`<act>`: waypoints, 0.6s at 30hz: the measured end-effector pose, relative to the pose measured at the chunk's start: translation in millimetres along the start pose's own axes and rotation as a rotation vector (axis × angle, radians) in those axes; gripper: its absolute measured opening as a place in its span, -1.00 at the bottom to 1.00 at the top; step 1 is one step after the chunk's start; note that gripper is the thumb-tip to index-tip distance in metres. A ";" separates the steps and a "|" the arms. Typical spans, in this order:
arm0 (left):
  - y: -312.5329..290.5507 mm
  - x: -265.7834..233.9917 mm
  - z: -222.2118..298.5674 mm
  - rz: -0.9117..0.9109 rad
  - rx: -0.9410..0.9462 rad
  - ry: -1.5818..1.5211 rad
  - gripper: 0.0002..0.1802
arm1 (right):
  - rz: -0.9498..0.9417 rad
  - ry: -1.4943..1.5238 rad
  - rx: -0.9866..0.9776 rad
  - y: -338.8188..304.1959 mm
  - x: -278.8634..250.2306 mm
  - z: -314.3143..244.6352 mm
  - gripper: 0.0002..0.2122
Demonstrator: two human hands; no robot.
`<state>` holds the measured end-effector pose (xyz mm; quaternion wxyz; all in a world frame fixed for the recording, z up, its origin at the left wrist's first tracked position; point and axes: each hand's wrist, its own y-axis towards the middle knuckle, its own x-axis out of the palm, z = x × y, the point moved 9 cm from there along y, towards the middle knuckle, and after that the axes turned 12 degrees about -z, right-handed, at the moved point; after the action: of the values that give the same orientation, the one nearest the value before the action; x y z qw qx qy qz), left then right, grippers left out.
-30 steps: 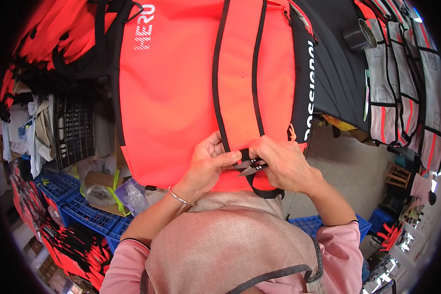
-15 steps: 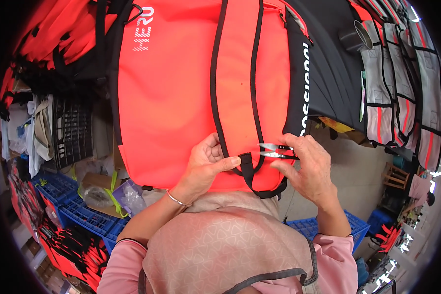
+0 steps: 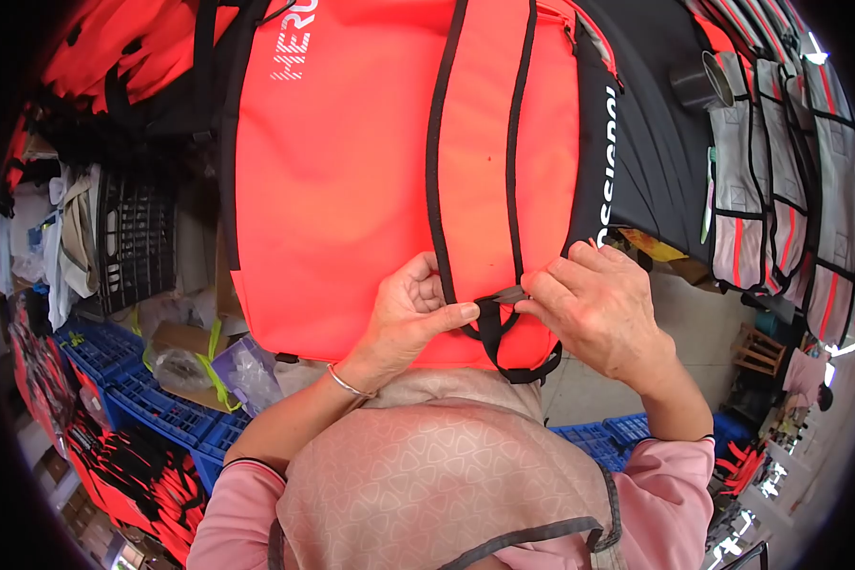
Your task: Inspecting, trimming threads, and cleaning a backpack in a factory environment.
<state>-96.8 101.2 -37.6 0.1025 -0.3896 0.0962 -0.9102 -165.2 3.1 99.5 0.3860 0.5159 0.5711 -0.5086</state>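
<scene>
A bright red-orange backpack (image 3: 342, 190) with black side panels lies in front of me. One padded shoulder strap (image 3: 478, 171), edged in black, runs down its right part to a loop of black webbing (image 3: 490, 332). My left hand (image 3: 413, 309) pinches the strap's lower end by the webbing, thumb on top. In my right hand (image 3: 598, 309) are small thread snips (image 3: 510, 294), mostly hidden by the curled fingers. Their blades lie against the strap end, close beside my left thumb.
Black fabric (image 3: 651, 161) spreads to the right of the backpack, with grey straps (image 3: 741, 180) hanging beyond it. A dark metal cup (image 3: 703, 84) sits there. On the left are a black basket (image 3: 138, 242), blue crates (image 3: 161, 408) and piled red-black pieces (image 3: 133, 475).
My right hand has moved in and closed further round the snips, bringing their blades from apart to against the strap end. The backpack has shifted slightly right and up in view.
</scene>
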 end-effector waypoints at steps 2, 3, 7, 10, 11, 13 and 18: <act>0.4 1.1 1.5 0.001 0.009 0.013 -0.50 | -0.016 -0.008 -0.043 3.2 -1.6 -1.8 -0.81; 0.5 1.1 1.1 0.001 0.007 0.012 -0.50 | -0.018 -0.007 -0.042 4.9 -4.4 -0.9 -0.81; 1.1 2.3 2.2 -0.007 0.015 0.042 -0.50 | -0.096 0.011 -0.087 13.4 -5.1 0.3 -0.80; 1.8 2.2 1.7 -0.016 0.012 0.055 -0.49 | -0.139 0.020 -0.101 18.3 -6.7 3.4 -0.78; 2.1 2.3 1.4 -0.021 0.012 0.053 -0.49 | -0.174 0.013 -0.106 19.3 -4.6 3.7 -0.78; 2.4 2.4 1.7 -0.015 0.006 0.053 -0.49 | -0.162 0.011 -0.114 19.8 -3.4 3.6 -0.78; 3.4 1.3 0.5 -0.015 0.005 0.034 -0.48 | -0.162 0.025 -0.116 21.8 -5.4 4.5 -0.77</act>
<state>-96.9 97.5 -37.3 0.0949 -0.3745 0.0926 -0.9177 -143.3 -3.5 99.8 0.3655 0.4514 0.6442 -0.4977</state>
